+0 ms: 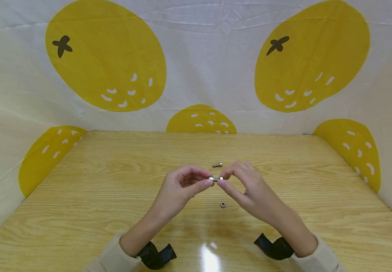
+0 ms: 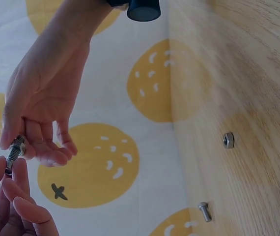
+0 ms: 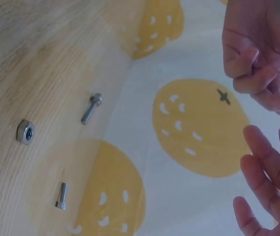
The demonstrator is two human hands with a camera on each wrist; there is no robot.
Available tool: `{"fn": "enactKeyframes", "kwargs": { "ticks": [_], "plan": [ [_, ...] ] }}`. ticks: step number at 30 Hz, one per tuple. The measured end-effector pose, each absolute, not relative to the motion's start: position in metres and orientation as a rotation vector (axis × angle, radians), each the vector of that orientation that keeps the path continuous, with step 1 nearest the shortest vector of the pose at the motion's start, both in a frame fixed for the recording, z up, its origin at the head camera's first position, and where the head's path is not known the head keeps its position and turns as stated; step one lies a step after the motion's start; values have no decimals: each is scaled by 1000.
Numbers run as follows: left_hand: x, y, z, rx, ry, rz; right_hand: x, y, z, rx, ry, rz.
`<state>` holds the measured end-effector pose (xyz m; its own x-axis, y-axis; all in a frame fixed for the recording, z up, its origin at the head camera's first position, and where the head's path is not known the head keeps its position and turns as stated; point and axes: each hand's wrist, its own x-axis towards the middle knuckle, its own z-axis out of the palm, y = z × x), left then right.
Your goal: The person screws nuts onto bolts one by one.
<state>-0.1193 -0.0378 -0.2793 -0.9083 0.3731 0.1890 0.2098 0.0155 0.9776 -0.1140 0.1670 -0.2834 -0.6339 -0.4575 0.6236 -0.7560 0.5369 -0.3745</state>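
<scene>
Between the two hands, above the table, a small metal bolt (image 1: 216, 180) lies sideways, its threads showing in the left wrist view. My left hand (image 1: 178, 187) pinches its left end between thumb and fingertips. At the other end, thumb and forefinger of my right hand (image 1: 250, 190) pinch a hex nut (image 1: 221, 178) on the bolt. Just beyond the fingertips lies a loose bolt (image 1: 217, 165), head to the right. On the nearer side a loose nut (image 1: 223, 204) rests on the wood.
Another bolt (image 3: 91, 109) shows on the table in the right wrist view; the head view does not show it. The wooden table (image 1: 121, 155) meets a white cloth (image 1: 209, 68) printed with yellow fruit at the back and sides. Black wrist mounts (image 1: 156, 256) sit by both sleeves.
</scene>
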Motion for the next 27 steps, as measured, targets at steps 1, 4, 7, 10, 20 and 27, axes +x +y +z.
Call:
{"fn": "enactKeyframes", "kwargs": {
  "ticks": [1,4,7,10,20,27],
  "plan": [
    [-119,-38,-279,622,2144,2030,-114,167,-284,967,-2340,879],
    [-119,-37,-280,624,2129,2034,-114,165,-284,949,-2354,871],
    [-119,-37,-280,621,2126,2033,-113,165,-283,919,-2374,871],
    [-120,-37,-280,620,2146,2027,-111,166,-282,875,-2421,888],
    [-121,-38,-280,619,2162,2027,-113,167,-281,1034,-2266,847],
    [-120,-38,-280,627,2143,2031,-113,167,-282,1038,-2280,857]
  ]
}}
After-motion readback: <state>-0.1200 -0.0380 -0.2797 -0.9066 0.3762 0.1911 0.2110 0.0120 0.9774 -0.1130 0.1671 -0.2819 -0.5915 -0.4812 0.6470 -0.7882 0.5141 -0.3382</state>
